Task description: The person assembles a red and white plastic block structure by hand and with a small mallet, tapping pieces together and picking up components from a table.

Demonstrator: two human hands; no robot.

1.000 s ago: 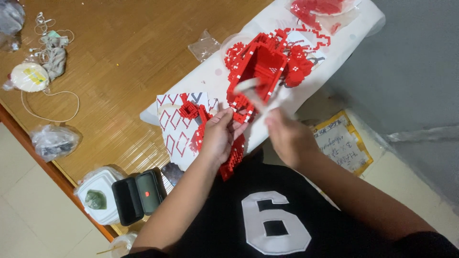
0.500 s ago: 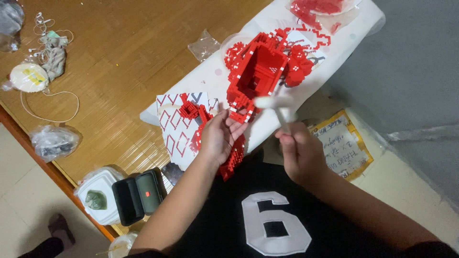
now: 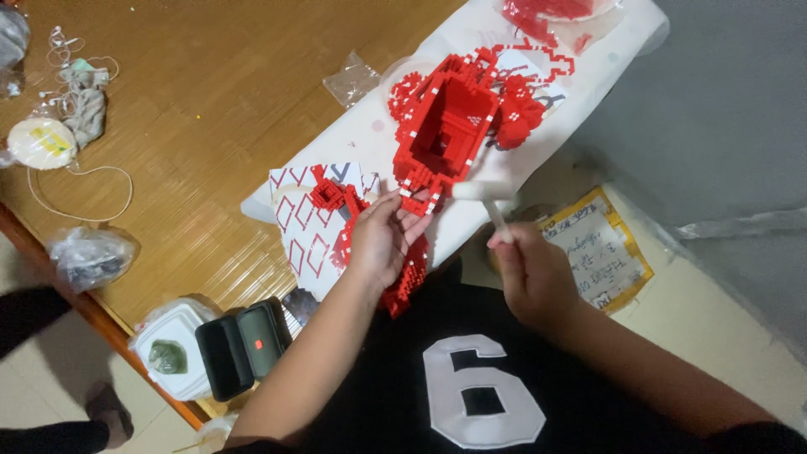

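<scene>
A hollow red brick model with white trim lies on a white cloth over the wooden table. My left hand rests at the model's near end, fingers apart, touching its lower edge and a flat red brick panel that hangs over the table edge. My right hand is held off the table edge and grips the handle of a small white hammer, whose head hovers beside the model's near corner.
A sheet with a red diamond pattern bears a small red brick piece. Loose red pieces lie at the cloth's far end. A black case, white tub, plastic bags and cords sit on the wood. Another person's foot is at bottom left.
My right hand has pulled the white hammer back from the model toward my body. My left hand has stayed at the model's near end.
</scene>
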